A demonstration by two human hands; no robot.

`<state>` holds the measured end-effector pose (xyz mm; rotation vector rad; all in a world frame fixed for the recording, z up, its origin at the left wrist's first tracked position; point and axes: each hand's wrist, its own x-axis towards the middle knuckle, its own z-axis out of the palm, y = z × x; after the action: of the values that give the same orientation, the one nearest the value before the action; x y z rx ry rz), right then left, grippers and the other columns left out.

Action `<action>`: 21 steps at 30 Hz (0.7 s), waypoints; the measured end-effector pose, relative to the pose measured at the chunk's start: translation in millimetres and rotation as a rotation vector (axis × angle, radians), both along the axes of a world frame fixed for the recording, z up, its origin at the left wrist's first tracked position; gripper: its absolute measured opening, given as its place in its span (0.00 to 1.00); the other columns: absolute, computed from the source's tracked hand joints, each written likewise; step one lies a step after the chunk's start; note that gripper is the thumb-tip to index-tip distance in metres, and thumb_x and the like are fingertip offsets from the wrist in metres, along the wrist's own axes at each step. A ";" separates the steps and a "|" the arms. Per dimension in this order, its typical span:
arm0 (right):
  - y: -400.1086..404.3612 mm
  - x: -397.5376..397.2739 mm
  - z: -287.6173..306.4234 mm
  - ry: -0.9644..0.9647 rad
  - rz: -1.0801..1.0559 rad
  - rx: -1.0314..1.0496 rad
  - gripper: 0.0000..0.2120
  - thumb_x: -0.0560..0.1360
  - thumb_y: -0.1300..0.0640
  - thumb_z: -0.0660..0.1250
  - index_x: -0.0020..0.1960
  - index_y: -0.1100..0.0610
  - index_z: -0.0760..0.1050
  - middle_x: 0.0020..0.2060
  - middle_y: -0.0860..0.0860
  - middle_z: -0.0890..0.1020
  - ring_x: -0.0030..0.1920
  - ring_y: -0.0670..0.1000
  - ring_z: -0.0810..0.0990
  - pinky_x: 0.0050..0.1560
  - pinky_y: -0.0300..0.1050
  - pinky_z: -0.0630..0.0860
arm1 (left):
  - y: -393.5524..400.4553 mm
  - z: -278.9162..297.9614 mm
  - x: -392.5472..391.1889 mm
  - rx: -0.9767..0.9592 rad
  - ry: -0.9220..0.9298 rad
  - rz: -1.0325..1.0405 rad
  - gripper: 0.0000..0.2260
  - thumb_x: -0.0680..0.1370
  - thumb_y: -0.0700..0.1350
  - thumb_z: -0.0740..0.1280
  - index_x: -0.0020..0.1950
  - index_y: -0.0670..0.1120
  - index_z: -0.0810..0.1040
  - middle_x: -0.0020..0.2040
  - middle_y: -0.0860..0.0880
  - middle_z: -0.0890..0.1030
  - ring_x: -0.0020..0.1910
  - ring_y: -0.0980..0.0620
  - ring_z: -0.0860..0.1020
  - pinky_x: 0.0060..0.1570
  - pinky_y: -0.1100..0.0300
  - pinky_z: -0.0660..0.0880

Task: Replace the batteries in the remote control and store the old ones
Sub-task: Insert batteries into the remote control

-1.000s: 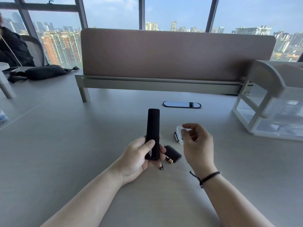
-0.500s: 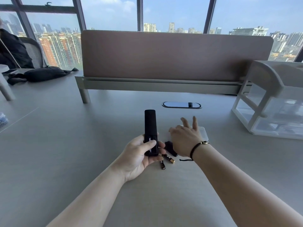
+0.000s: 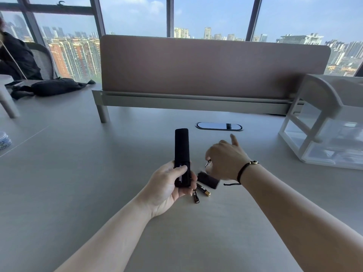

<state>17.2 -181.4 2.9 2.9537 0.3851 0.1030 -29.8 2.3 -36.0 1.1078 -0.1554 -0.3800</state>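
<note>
L hand point(image 3: 169, 185) gripping remote point(image 3: 182, 157) upright, above worktop point(image 3: 78, 183). R hand point(image 3: 225, 160) just beside, pinching a battery point(image 3: 207, 163). Two batteries point(image 3: 199, 193) and cover point(image 3: 208, 179) on worktop btwn and under the hands.

Black remote point(image 3: 181, 154) upright; two batteries point(image 3: 203, 192) lying beside it.

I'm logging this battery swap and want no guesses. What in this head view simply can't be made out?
- Battery in the right hand: only its tip shows, fingers hide the rest.
- Remote: its battery bay faces away.
- Labels on the two batteries on the desk: too small.
- Drawer unit: cut off by right edge.
</note>
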 end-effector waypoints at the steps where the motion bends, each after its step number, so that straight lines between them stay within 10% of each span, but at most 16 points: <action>1: -1.4 -2.0 1.2 -0.059 0.007 0.049 0.15 0.70 0.46 0.64 0.54 0.49 0.80 0.51 0.50 0.82 0.61 0.54 0.75 0.75 0.64 0.51 | -0.4 0.2 0.1 0.005 -0.006 0.009 0.05 0.83 0.36 0.57 0.56 0.39 0.71 0.36 0.39 0.78 0.31 0.45 0.76 0.27 0.57 0.72; 8: 14.0 -57.1 -1.6 -0.188 -0.038 0.979 0.06 0.73 0.54 0.69 0.48 0.49 0.82 0.43 0.45 0.78 0.37 0.43 0.77 0.38 0.34 0.71 | -1.5 -0.3 -0.1 0.028 -0.013 0.019 0.06 0.82 0.36 0.55 0.54 0.40 0.70 0.33 0.39 0.78 0.26 0.45 0.74 0.23 0.58 0.68; 13: 31.0 -78.9 -15.4 0.230 -0.163 1.725 0.12 0.79 0.58 0.63 0.40 0.60 0.79 0.30 0.55 0.72 0.28 0.55 0.71 0.27 0.46 0.67 | -1.9 -1.7 -2.5 0.125 -0.058 0.017 0.06 0.82 0.37 0.54 0.53 0.41 0.71 0.33 0.42 0.78 0.26 0.46 0.74 0.24 0.59 0.65; 21: 35.8 -79.2 -25.9 0.203 -0.159 1.569 0.10 0.80 0.58 0.65 0.43 0.60 0.80 0.26 0.55 0.77 0.19 0.48 0.67 0.20 0.37 0.62 | -3.9 -2.8 -1.7 0.101 -0.076 0.019 0.09 0.80 0.35 0.55 0.56 0.40 0.74 0.37 0.40 0.76 0.31 0.45 0.74 0.28 0.56 0.67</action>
<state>-62.0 -145.6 -23.1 4.5522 0.0164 0.1137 -31.6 -1.6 -38.8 1.2231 -0.1946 -0.3311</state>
